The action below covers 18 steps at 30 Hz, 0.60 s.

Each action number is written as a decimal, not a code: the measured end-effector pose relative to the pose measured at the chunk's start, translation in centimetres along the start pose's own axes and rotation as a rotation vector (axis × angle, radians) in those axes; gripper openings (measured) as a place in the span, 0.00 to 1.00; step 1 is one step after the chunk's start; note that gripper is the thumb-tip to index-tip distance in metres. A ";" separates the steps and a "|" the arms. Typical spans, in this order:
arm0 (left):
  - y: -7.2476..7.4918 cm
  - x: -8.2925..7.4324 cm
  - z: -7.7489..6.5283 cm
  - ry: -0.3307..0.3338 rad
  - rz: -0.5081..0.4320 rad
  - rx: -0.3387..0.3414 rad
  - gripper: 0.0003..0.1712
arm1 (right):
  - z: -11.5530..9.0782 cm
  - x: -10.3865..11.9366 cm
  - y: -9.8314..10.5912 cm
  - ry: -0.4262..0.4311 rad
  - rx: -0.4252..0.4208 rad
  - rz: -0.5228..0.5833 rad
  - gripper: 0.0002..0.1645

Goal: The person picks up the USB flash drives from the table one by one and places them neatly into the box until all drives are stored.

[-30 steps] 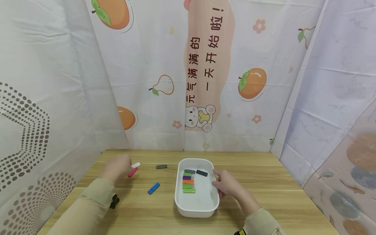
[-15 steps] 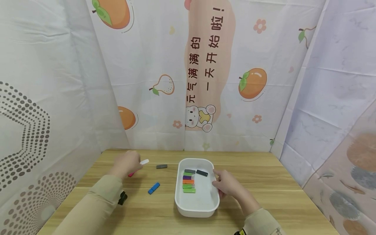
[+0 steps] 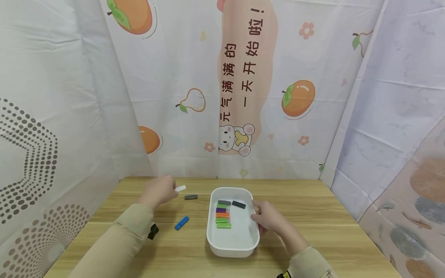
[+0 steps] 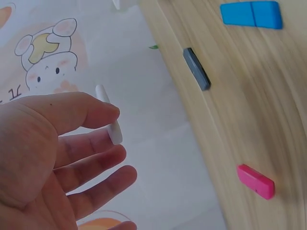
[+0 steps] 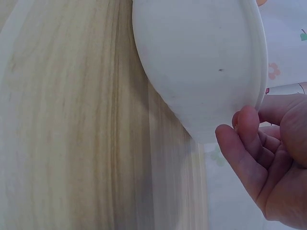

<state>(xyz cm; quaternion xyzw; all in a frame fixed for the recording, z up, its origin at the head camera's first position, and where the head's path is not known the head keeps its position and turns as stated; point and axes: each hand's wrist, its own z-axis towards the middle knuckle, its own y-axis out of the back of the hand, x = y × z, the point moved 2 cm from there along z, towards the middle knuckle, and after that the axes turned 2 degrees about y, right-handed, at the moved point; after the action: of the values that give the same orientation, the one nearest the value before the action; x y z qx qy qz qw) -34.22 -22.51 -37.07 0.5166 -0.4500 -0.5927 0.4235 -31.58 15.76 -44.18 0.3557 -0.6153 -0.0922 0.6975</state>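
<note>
My left hand (image 3: pixel 158 192) pinches a slim white USB stick (image 4: pixel 116 134) between thumb and forefinger, raised over the table's back left. The other fingers of that hand spread loosely in the left wrist view. A white plastic box (image 3: pixel 209 227) stands near the middle of the table. My right hand (image 3: pixel 267 216) grips the box's right rim, thumb over the edge and fingertips against the outer wall (image 5: pixel 201 62). Inside lie a row of USB sticks in green, purple, orange (image 3: pixel 223 215) and grey, with a black one (image 3: pixel 238 204) beside them.
A dark grey stick (image 3: pixel 191 197) and a blue capped stick (image 3: pixel 182 222) lie on the wooden table (image 3: pixel 295 193) left of the box. A pink stick (image 4: pixel 256 182) shows in the left wrist view. Printed curtains (image 3: pixel 167 77) enclose the table's back and sides.
My left hand has carried the white stick to the right, toward the grey stick, and now hides the pink one in the head view. My right hand and the box have stayed put.
</note>
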 end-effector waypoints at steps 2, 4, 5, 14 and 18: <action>0.1 -0.4 0.1 -0.011 0.001 -0.002 0.05 | 0.0 0.0 0.0 -0.001 -0.001 -0.001 0.39; 0.1 -0.8 0.2 -0.021 0.002 -0.004 0.05 | 0.0 0.1 0.0 -0.001 -0.001 -0.003 0.39; 0.1 -0.9 0.3 -0.026 0.003 -0.004 0.05 | 0.0 0.1 0.0 -0.002 -0.001 -0.004 0.39; 0.0 -2.8 1.0 -0.039 -0.013 0.013 0.06 | 0.0 0.2 0.0 -0.004 -0.006 0.003 0.39; 0.2 -3.8 1.0 -0.044 -0.006 0.012 0.07 | 0.0 0.1 0.0 -0.011 -0.006 0.001 0.39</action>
<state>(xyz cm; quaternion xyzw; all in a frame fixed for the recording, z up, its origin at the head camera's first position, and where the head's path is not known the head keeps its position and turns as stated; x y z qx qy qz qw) -34.78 -18.78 -35.93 0.5075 -0.4613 -0.6022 0.4086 -31.54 15.71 -44.13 0.3530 -0.6189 -0.0957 0.6952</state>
